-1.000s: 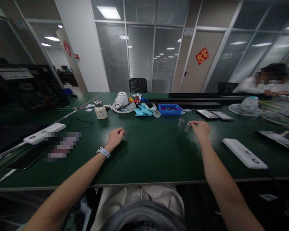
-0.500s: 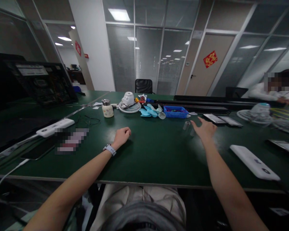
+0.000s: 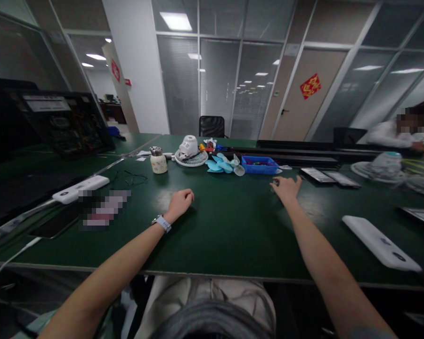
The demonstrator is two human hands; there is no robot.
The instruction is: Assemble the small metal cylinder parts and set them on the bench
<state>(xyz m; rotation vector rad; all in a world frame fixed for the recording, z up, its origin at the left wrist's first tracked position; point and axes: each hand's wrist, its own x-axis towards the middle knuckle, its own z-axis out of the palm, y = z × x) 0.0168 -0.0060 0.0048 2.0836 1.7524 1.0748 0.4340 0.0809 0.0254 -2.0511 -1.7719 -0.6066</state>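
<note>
My left hand (image 3: 179, 205) rests on the green table with its fingers loosely curled in, and nothing shows in it. A watch (image 3: 161, 223) is on that wrist. Farther right, my right hand (image 3: 286, 189) reaches over the table. Its thumb and a fingertip close around the top of a small clear cylinder with a metallic top (image 3: 276, 182), while other fingers stick out. Most of the cylinder is hidden by the hand and blurred. Just beyond this hand stands a blue tray (image 3: 259, 165) with small coloured items inside.
Light-blue fan blades (image 3: 221, 163), a white fan head (image 3: 190, 150) and a cream flask (image 3: 159, 161) line the back. White power banks lie left (image 3: 81, 189) and right (image 3: 379, 241). Flat dark panels (image 3: 318, 175) lie back right. Another person (image 3: 392, 134) sits at far right.
My right hand has moved left onto the small cylinder, and its thumb and finger have closed around the top. My left hand stays about where it was.
</note>
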